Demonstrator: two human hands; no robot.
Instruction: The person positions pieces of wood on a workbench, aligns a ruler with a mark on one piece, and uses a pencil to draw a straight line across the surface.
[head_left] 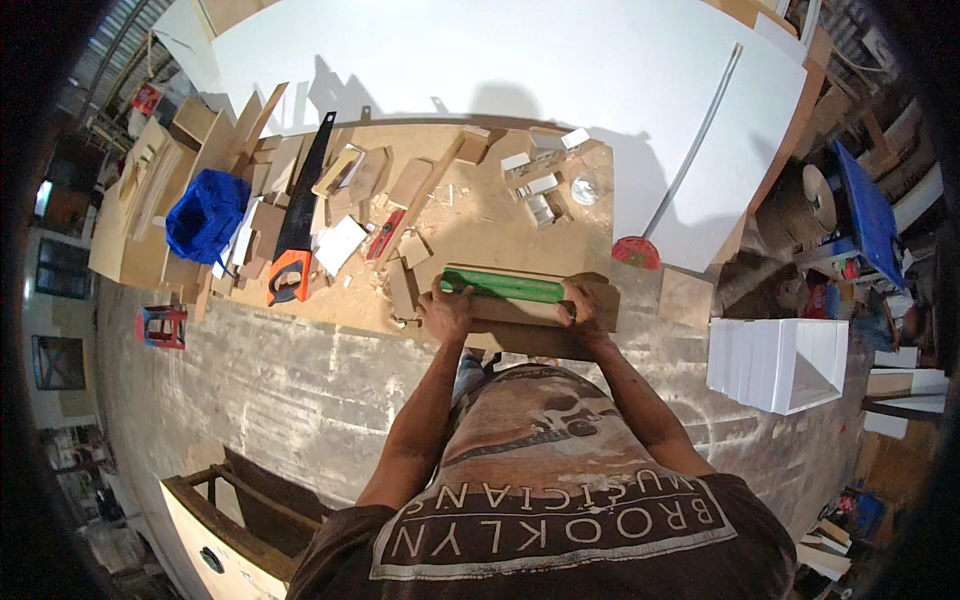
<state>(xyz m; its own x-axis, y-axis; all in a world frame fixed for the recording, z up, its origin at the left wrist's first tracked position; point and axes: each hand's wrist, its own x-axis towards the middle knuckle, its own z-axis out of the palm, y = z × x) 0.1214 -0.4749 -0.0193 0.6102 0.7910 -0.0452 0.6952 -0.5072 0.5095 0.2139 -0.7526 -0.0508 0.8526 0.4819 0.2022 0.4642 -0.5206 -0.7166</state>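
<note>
A long, flat green bar (pixel 503 285) lies across a brown wooden board (pixel 515 310) at the near edge of the workbench. Its exact kind is not clear. My left hand (pixel 446 313) is closed round the bar's left end, with the thumb toward the middle. At the other end, my right hand (pixel 583 316) is closed on the bar, its fingers bent over the edge. Small wood blocks (pixel 402 287) sit just left of my left hand. How far my fingers reach beneath the bar is hidden.
On the workbench (pixel 480 215) lie a handsaw (pixel 298 235) with an orange handle, a red utility knife (pixel 385 234), wood offcuts and shavings. A blue bag (pixel 207 215) stands at the left. White panels (pixel 765 365) stand on the floor to the right, and a red stool (pixel 161 327) to the left.
</note>
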